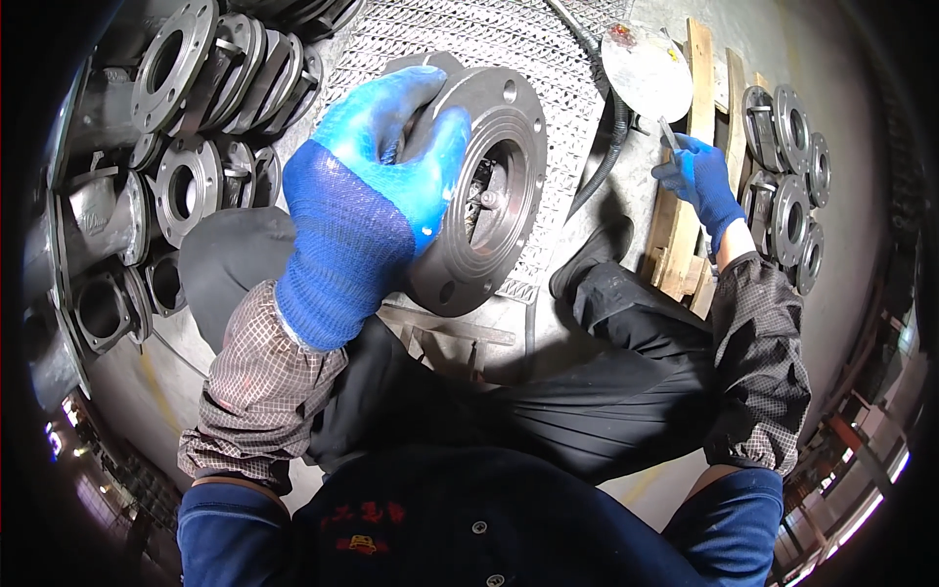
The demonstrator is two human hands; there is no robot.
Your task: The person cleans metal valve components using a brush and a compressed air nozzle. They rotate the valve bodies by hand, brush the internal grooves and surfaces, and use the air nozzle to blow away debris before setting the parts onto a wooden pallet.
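Observation:
My left hand (386, 171), in a blue coated glove, grips a dark metal valve body (465, 269) by its flange rim, thumb and fingers apart around the edge. The valve's round flange has bolt holes and a central opening with metal parts inside. Over to the right, my right hand (702, 181), also gloved in blue, is closed on a thin grey tool (668, 132) whose exact kind I cannot make out. The tool's tip points at the near edge of a pale round plate (641, 83) carrying red and yellow smears.
Beneath the valve is a textured metal-patterned work surface (460, 29). Many flanged castings (181, 73) are stacked at left, and several more (790, 220) stand at right beside a wooden pallet (699, 78). A black hose (611, 147) runs past the surface's right edge.

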